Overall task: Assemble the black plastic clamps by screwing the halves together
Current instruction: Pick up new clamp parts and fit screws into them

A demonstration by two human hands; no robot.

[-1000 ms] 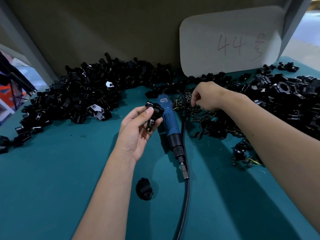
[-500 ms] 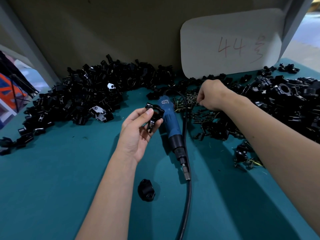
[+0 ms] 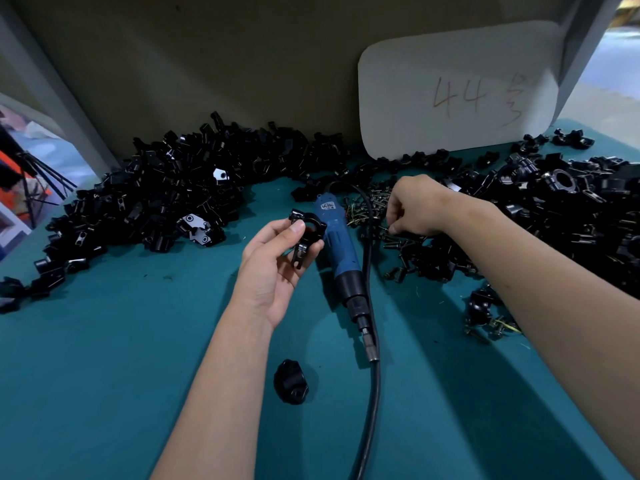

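We read "44" handwritten in red on the white card (image 3: 457,88) leaning on the back wall at two o'clock, followed by a character we cannot make out. The blue electric screwdriver (image 3: 337,244) carries a small label near its top, too blurred to read.

Our left hand (image 3: 273,268) is raised palm-up at centre, its fingers (image 3: 298,230) and thumb curled round a black clamp half (image 3: 306,233), pinching it just beside the screwdriver. Our right hand (image 3: 412,206) reaches in from three o'clock, knuckles up, fingers curled down into the loose screws (image 3: 377,209); whether it has hold of one we cannot tell.

Another clamp piece (image 3: 291,382) lies on the teal tabletop (image 3: 104,358) at six o'clock. Piles of clamp parts (image 3: 166,195) spread from nine to three o'clock.
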